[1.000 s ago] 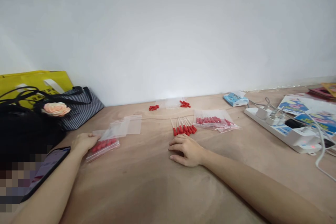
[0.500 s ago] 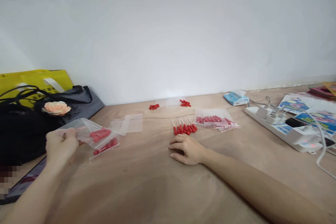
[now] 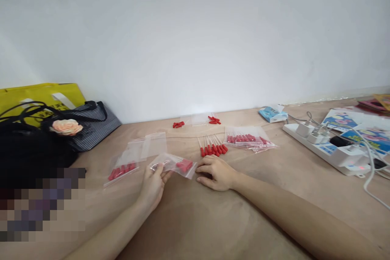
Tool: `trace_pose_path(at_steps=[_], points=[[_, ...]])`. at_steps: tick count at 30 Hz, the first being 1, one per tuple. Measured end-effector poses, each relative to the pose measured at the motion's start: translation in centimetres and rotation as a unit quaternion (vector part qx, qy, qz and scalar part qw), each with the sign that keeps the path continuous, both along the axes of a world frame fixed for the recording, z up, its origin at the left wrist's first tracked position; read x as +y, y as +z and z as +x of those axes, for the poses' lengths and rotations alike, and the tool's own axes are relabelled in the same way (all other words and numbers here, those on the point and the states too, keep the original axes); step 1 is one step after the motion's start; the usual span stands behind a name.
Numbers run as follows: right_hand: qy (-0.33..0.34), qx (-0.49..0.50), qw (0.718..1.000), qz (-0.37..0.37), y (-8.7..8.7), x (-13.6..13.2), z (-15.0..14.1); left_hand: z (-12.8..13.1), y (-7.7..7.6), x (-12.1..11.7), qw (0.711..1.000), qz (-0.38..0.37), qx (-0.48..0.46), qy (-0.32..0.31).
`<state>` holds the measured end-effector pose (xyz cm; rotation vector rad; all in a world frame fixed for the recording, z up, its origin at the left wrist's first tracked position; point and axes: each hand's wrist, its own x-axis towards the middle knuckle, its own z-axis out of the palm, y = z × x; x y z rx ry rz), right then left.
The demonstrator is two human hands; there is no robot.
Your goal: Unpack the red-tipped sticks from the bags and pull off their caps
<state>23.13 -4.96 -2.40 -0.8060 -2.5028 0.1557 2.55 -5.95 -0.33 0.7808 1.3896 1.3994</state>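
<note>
one clear bag [image 3: 173, 162] of red-tipped sticks [image 3: 184, 165] is pinched between thumb and fingers of the left hand [image 3: 153, 185], its corner near the right hand [image 3: 217, 174]. one filled bag [image 3: 122, 169] lies to the left; loose sticks [image 3: 212, 148] overlap, exact count unclear. right hand rests palm-down, grip released, fingers curved, just beside them. table [image 3: 170, 223] brown; wall [image 3: 195, 40] pale; one power strip [image 3: 326, 149] at right.
</note>
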Motion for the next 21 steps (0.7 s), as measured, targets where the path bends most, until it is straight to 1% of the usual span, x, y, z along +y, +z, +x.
trace_pose_path(at_steps=[2,4,5,7,8,9,10,11,12,13,14,15,16,17,18,19,21], points=[[-0.003,0.003,1.0,0.004,0.0,0.0,0.0,0.1,-0.4,-0.7,1.0,-0.021,-0.003,-0.021],[-0.013,0.006,1.0,0.009,-0.1,0.1,0.0,-0.2,-0.5,-1.8,0.997,-0.055,-0.003,-0.054],[-0.022,0.006,1.0,0.012,-0.2,0.2,0.0,-0.6,-0.5,-2.4,0.994,-0.075,0.001,-0.078],[-0.047,0.009,0.999,0.015,-0.4,0.3,0.0,-1.5,0.0,-3.6,0.979,-0.129,0.028,-0.154],[-0.061,0.012,0.998,0.016,-0.5,0.4,0.1,-2.1,0.3,-4.2,0.963,-0.164,0.057,-0.207],[-0.073,0.018,0.997,0.015,-0.6,0.5,0.1,-2.5,0.8,-4.6,0.932,-0.202,0.095,-0.284],[-0.085,0.027,0.996,0.012,-0.7,0.7,0.2,-2.9,1.3,-4.9,0.891,-0.231,0.142,-0.363],[-0.094,0.038,0.995,0.008,-0.9,0.8,0.3,-3.1,1.9,-5.1,0.847,-0.244,0.19,-0.432],[-0.101,0.051,0.994,0.001,-1.0,0.9,0.4,-3.1,2.4,-5.0,0.813,-0.23,0.241,-0.477],[-0.106,0.065,0.992,-0.007,-1.1,1.1,0.4,-3.0,2.9,-4.8,0.792,-0.192,0.298,-0.497],[-0.109,0.079,0.991,-0.016,-1.3,1.2,0.5,-2.7,3.2,-4.3,0.781,-0.129,0.359,-0.493],[-0.109,0.092,0.99,-0.024,-1.4,1.3,0.5,-2.3,3.5,-3.7,0.776,-0.045,0.419,-0.469],[-0.108,0.103,0.988,-0.03,-1.5,1.4,0.6,-1.8,3.5,-2.9,0.76,0.047,0.478,-0.439],[-0.105,0.113,0.987,-0.033,-1.6,1.5,0.7,-1.3,3.4,-2.0,0.736,0.141,0.522,-0.406],[-0.102,0.119,0.987,-0.035,-1.7,1.5,0.7,-0.8,3.2,-1.0,0.712,0.224,0.533,-0.398],[-0.098,0.124,0.987,-0.033,-1.7,1.6,0.7,-0.3,2.8,0.0,0.689,0.276,0.531,-0.409],[-0.089,0.13,0.987,-0.023,-1.7,1.5,0.8,0.5,1.8,1.8,0.659,0.33,0.522,-0.429]])
